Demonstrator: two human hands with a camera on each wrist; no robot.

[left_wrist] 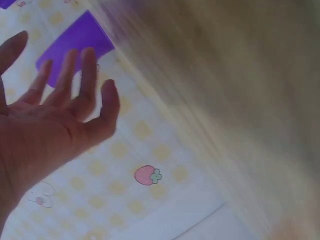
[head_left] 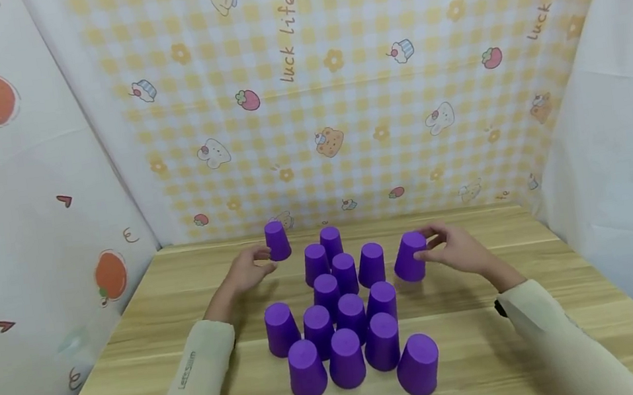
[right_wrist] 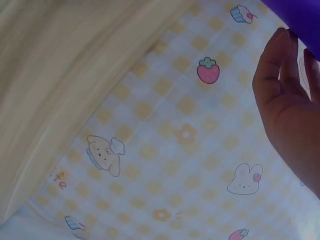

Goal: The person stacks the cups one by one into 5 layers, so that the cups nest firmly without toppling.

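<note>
Several purple cups stand upside down in a loose cluster on the table, among them a front cup (head_left: pixel 419 365) and a middle cup (head_left: pixel 327 296). At the back left, my left hand (head_left: pixel 248 270) is beside another upturned cup (head_left: pixel 277 241); in the left wrist view its fingers are spread and slightly bent, with the purple cup (left_wrist: pixel 80 47) beyond the fingertips. On the right side, my right hand (head_left: pixel 452 248) grips a tilted purple cup (head_left: pixel 410 257), thumb in front and fingers behind. Only part of that cup (right_wrist: pixel 302 20) shows in the right wrist view.
The wooden table (head_left: pixel 492 348) ends at a yellow checked cloth (head_left: pixel 352 99) with cartoon prints. White cloths hang on both sides, the left one (head_left: pixel 18 163) with fruit prints.
</note>
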